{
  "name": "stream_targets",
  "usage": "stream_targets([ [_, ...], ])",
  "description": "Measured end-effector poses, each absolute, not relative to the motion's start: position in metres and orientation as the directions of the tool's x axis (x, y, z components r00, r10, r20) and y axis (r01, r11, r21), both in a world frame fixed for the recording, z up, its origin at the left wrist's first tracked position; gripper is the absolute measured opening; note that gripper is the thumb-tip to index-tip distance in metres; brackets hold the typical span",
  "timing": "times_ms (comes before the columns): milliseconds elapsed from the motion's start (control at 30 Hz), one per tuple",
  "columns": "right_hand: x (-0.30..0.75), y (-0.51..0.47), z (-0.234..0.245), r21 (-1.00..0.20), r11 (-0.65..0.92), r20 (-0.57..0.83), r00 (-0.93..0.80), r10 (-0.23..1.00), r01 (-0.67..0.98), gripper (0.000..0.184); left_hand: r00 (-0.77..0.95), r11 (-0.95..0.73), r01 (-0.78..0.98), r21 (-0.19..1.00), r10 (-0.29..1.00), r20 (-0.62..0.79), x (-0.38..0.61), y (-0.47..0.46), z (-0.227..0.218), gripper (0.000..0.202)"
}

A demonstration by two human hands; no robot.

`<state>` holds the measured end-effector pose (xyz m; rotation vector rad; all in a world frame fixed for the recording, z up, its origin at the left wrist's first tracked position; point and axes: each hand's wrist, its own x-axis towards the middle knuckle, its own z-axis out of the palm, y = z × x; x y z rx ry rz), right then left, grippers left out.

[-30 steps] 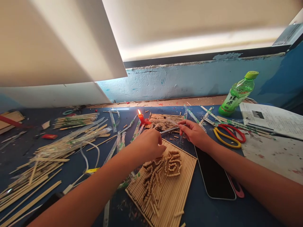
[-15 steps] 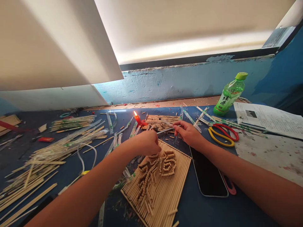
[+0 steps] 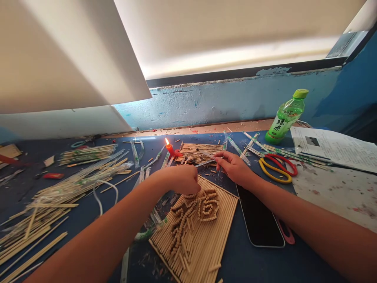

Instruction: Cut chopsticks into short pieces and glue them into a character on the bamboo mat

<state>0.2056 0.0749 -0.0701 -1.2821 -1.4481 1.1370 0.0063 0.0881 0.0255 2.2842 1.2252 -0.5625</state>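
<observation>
My left hand (image 3: pixel 183 179) is closed, knuckles up, over the far edge of a mat of bamboo sticks (image 3: pixel 203 239) that carries a raised figure built from short stick pieces (image 3: pixel 196 210). What its fingers hold is hidden. My right hand (image 3: pixel 234 167) pinches a thin stick (image 3: pixel 206 162) that points left, toward the left hand. Just beyond both hands lie a second, smaller stick mat (image 3: pixel 198 152) and a lit red candle (image 3: pixel 169 148).
A black phone (image 3: pixel 259 218) lies by my right forearm. Red and yellow scissors (image 3: pixel 278 167), a green bottle (image 3: pixel 285 116) and printed papers (image 3: pixel 332 149) are to the right. Heaps of chopsticks and wrappers (image 3: pixel 61 188) cover the left. A blue wall rises behind.
The view shifted slightly, so everything sits a little left of where it was. Both hands stay together over the mat's far edge, the right still pinching its stick.
</observation>
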Motion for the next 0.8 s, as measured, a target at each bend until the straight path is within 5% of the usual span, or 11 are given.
stream_targets([
  [367, 0.206, 0.077, -0.072, -0.978, 0.055, 0.035, -0.101, 0.994, 0.203, 0.024, 0.521, -0.473, 0.842, 0.258, 0.592, -0.615, 0.011, 0.096, 0.028, 0.023],
  [800, 0.204, 0.075, -0.067, -0.974, 0.058, 0.032, -0.119, 0.992, 0.22, 0.023, 0.53, -0.213, 0.671, 0.71, 0.807, -0.259, -0.03, 0.1, 0.013, 0.034],
])
